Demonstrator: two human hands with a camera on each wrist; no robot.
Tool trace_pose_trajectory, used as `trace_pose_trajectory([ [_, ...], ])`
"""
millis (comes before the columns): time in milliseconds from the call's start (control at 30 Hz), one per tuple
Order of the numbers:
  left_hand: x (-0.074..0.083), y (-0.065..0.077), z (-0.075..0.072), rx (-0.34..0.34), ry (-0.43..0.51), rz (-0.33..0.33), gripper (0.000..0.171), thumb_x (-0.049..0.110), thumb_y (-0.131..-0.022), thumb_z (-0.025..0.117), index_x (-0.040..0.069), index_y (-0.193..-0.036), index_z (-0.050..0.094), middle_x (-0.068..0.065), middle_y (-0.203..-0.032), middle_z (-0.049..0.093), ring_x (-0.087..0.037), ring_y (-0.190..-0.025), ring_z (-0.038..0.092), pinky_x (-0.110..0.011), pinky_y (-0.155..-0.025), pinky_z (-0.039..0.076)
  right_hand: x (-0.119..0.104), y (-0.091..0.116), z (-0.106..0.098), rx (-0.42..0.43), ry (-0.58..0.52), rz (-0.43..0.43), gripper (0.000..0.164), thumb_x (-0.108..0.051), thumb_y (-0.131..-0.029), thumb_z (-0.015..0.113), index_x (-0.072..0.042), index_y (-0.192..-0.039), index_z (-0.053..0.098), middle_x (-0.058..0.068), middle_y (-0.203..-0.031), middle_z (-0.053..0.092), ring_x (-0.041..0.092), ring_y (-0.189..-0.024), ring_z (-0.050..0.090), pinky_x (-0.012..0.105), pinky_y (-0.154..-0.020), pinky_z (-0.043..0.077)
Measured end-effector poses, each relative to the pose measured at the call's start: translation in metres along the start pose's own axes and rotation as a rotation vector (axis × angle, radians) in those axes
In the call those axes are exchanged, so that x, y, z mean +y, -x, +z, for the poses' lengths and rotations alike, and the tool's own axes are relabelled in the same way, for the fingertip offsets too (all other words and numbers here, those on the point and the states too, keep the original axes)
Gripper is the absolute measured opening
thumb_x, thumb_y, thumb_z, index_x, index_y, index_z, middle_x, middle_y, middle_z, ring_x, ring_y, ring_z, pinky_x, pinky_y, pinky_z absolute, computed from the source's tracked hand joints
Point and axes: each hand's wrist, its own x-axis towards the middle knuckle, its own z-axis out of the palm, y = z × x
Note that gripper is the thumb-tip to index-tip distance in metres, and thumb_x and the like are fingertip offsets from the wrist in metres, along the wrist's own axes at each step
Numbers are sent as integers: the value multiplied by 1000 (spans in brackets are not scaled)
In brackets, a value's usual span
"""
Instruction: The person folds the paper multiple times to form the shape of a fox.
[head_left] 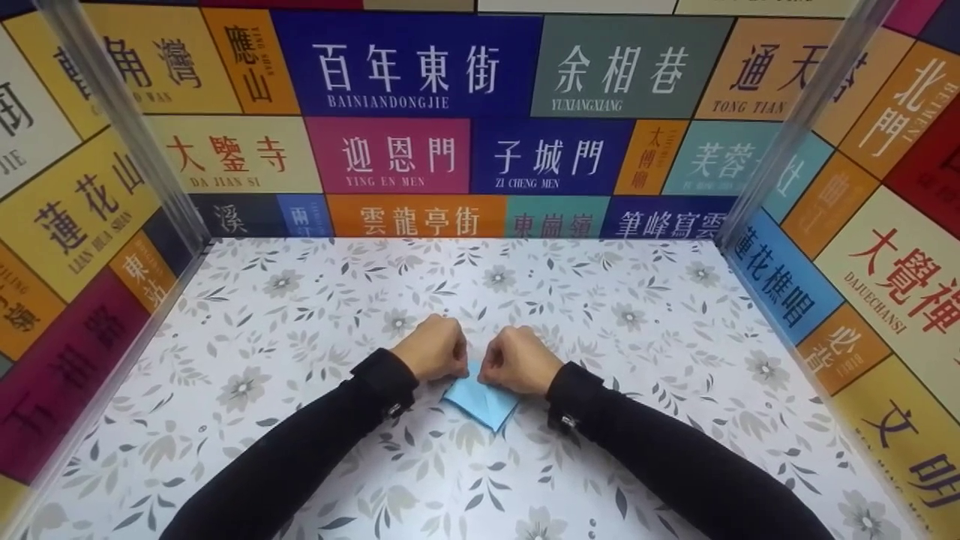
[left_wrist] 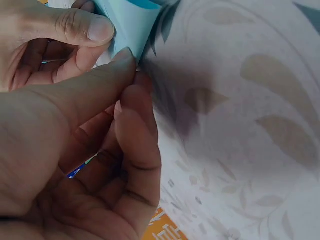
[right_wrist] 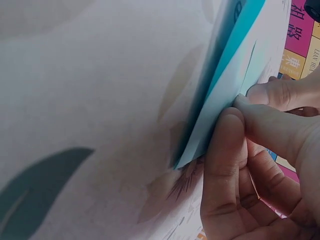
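Note:
A small piece of light blue paper [head_left: 486, 405], folded into layers with a pointed corner toward the person, lies low over the table between both hands. My left hand [head_left: 436, 349] pinches its far left edge between thumb and forefinger; the left wrist view shows the thumb tip right at the edge of the paper [left_wrist: 132, 22]. Close beside it, my right hand [head_left: 521, 360] pinches the far right part. In the right wrist view the thumb and forefinger grip the layered paper [right_wrist: 220, 100], whose edges stand slightly apart. The fingers hide the paper's far corner.
The table [head_left: 360, 465] has a white cover printed with grey flowers and leaves. Panels of coloured signs [head_left: 405, 64] stand along the back and both sides, with clear corner posts [head_left: 795, 127] where they meet. Black sleeves [head_left: 300, 442] cover both arms.

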Motion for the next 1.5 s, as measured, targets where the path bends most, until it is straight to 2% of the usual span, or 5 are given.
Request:
trace_pose_trajectory([
  [367, -2, 7, 3, 0, -8, -52, 13, 6, -87, 100, 6, -81, 88, -7, -77, 85, -18, -67, 69, -38, -74, 66, 0, -1, 1, -2, 12, 4, 11, -7, -88, 97, -10, -81, 89, 0, -72, 82, 0, -65, 61, 18, -65, 50],
  [633, -5, 10, 0, -8, 12, -71, 15, 8, -86, 101, 7, -81, 88, -5, -75, 83, -15, -67, 68, -35, -74, 65, -2, -2, 2, -11, 12, 15, 11, -7, -90, 97, -10, -82, 89, 0, -72, 82, 1, -64, 62, 18, -64, 51],
  [867, -8, 15, 0, 7, 13, -43, 16, 8, -85, 102, 7, -78, 87, -5, -72, 82, -13, -63, 64, -33, -68, 61, -2, -1, 1, -10, 0, 26, 12, -7, -90, 97, -9, -82, 89, 0, -71, 81, 2, -63, 62, 18, -64, 51],
  [1167, -7, 17, 2, 12, 20, -76, 15, 9, -88, 99, 9, -80, 87, -4, -73, 82, -14, -63, 64, -35, -71, 64, -2, -1, -1, -1, 9, 25, 11, -7, -89, 97, -9, -83, 89, 1, -72, 81, 2, -63, 62, 19, -64, 51],
  [1500, -9, 29, -1, 8, 26, -63, 16, 7, -85, 101, 9, -78, 87, -3, -72, 82, -12, -63, 63, -34, -69, 61, -4, 0, 2, 7, 35, 10, 12, -10, -89, 98, -10, -82, 89, 1, -71, 81, 1, -63, 60, 20, -64, 50],
])
